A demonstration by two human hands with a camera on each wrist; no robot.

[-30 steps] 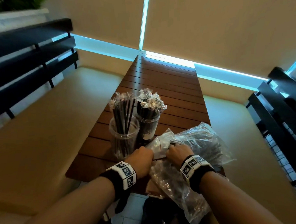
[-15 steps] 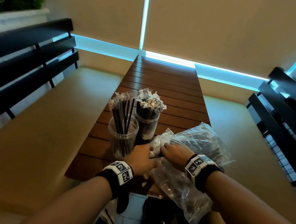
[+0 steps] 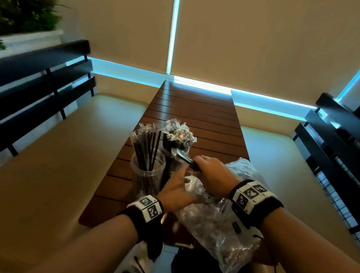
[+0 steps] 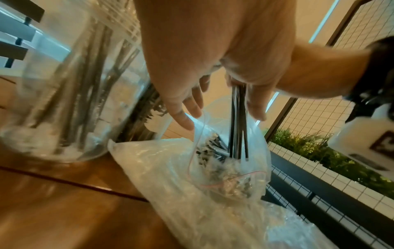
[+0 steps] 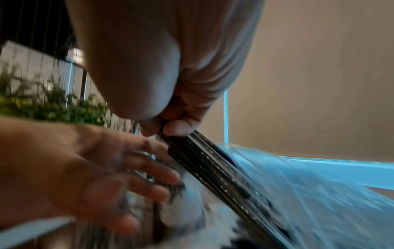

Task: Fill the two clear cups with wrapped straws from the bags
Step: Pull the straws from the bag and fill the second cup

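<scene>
On the slatted wooden table (image 3: pixel 198 114), which runs away from the person to a corner of beige blinds (image 3: pixel 274 35) edged with blue light, two clear cups stand side by side near the close end. Pale cushioned benches (image 3: pixel 56 165) flank the table, each backed by black rails (image 3: pixel 34 82), and a planter (image 3: pixel 18 23) of greenery sits behind the rails left of the table. The left cup (image 3: pixel 148 170) holds a loose spray of black wrapped straws; the right cup (image 3: pixel 176 157) is packed full, its crinkled wrapper tops bunched together. A clear zip bag (image 4: pixel 213 160) of straws lies on the table's near right corner, beside the cups and hanging over the edge. The right hand (image 3: pixel 215 174) grips a bundle of straws (image 5: pixel 213 168) in curled fingers and thumb, their lower ends in the bag mouth. The left hand (image 3: pixel 176 191), fingers straight and spread, touches the bag's opening, partly hiding the right cup's base.
</scene>
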